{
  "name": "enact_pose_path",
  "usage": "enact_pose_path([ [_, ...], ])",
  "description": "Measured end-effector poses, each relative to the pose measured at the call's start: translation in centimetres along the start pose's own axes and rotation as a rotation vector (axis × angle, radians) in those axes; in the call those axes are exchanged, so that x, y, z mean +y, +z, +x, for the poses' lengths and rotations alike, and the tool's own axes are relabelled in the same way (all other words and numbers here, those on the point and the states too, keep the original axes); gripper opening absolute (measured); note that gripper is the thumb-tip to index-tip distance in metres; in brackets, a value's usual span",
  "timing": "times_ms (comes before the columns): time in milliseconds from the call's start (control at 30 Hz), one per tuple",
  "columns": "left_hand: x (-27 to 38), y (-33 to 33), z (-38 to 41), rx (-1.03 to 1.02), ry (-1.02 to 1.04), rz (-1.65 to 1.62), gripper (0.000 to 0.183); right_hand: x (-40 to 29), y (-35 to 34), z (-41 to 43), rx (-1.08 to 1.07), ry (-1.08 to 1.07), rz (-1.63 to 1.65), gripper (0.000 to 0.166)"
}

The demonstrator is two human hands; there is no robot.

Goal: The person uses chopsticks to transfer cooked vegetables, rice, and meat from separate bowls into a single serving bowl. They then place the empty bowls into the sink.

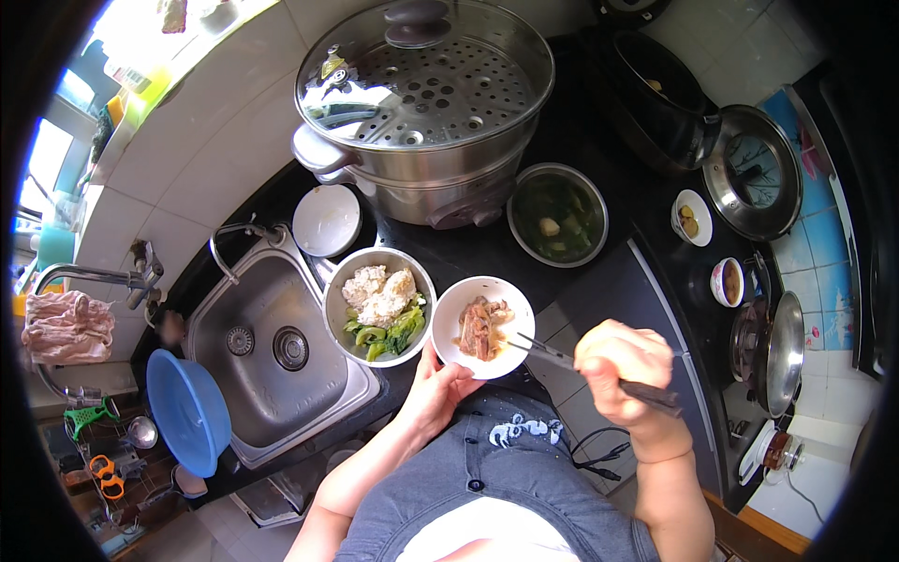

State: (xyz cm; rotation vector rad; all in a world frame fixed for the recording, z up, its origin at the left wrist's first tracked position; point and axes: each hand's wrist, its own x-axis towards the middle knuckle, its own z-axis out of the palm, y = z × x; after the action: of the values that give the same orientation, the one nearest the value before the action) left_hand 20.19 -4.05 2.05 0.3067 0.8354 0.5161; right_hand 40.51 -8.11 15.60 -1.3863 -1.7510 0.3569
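Note:
My left hand (437, 393) grips the lower rim of a white bowl (518, 298) holding cooked meat pieces (479, 329) and some liquid. In my right hand (625, 372) is a pair of chopsticks (558, 357), dark at the handle end, with tips over the right side of that bowl. Just left of the white bowl, a metal bowl (332, 309) holds pale rice-like lumps (379, 291) and green leafy vegetables (388, 336). Farther up stands a large steel steamer (435, 168) under a glass lid. A metal bowl of soup with greens (558, 214) sits to its lower right.
At the left are a steel sink (316, 407), a blue plastic basin (186, 414) and a faucet (242, 228). A small white dish (326, 221) sits beside the sink. Rightward are small bowls (692, 218), (730, 281) of food, a pan lid (786, 168) and a black appliance (660, 105).

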Motion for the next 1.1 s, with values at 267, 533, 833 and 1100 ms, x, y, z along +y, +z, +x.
enact_pose_path([
  [267, 0.1, 0.4, -0.1, 0.002, -0.001, -0.024, 0.077, -0.3, 2.6, -1.1, 0.150, 0.300, 0.093, 0.015],
  [533, 0.1, 0.1, 0.0, 0.024, -0.012, -0.043, 0.074, 0.0, 1.8, -1.1, 0.119, 0.263, -0.011, 0.016],
  [833, 0.0, -0.2, 0.0, 0.019, -0.011, -0.055, 0.076, -1.0, 1.6, -1.1, 0.103, 0.196, 0.034, 0.014],
  [1100, 0.0, -0.3, 0.1, 0.041, -0.014, -0.036, 0.074, 0.2, 1.8, -0.9, 0.132, 0.131, -0.095, 0.015],
])
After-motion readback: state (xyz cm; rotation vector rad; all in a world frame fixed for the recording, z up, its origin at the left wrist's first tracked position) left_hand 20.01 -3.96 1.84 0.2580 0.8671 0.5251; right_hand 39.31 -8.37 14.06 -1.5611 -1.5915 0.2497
